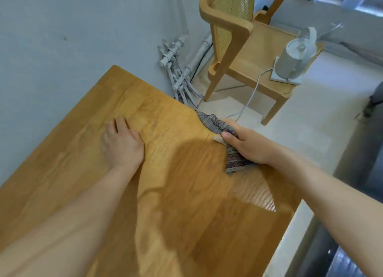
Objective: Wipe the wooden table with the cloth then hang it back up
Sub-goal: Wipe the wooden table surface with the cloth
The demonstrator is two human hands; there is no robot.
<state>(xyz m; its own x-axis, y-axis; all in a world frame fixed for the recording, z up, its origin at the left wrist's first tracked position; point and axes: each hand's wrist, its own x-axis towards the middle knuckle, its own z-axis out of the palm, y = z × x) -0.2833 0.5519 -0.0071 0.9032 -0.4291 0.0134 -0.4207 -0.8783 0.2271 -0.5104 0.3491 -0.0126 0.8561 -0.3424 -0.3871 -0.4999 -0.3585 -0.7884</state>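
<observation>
The wooden table [87,173] fills the lower left of the head view, its top a honey-coloured grain. A grey patterned cloth [213,122] is bunched at the table's right edge, partly hanging past it. My right hand [246,145] is shut on the cloth and presses it against the wood near that edge. Lying flat on the tabletop to the left is my left hand [122,145], fingers spread, holding nothing. A damp, shiny streak shows on the wood below the cloth.
A wooden chair [248,55] with a cane back stands beyond the table, carrying a white electric kettle [294,57] whose cord trails to the floor. Grey pipes and valves [178,73] run along the wall corner. Pale floor lies to the right.
</observation>
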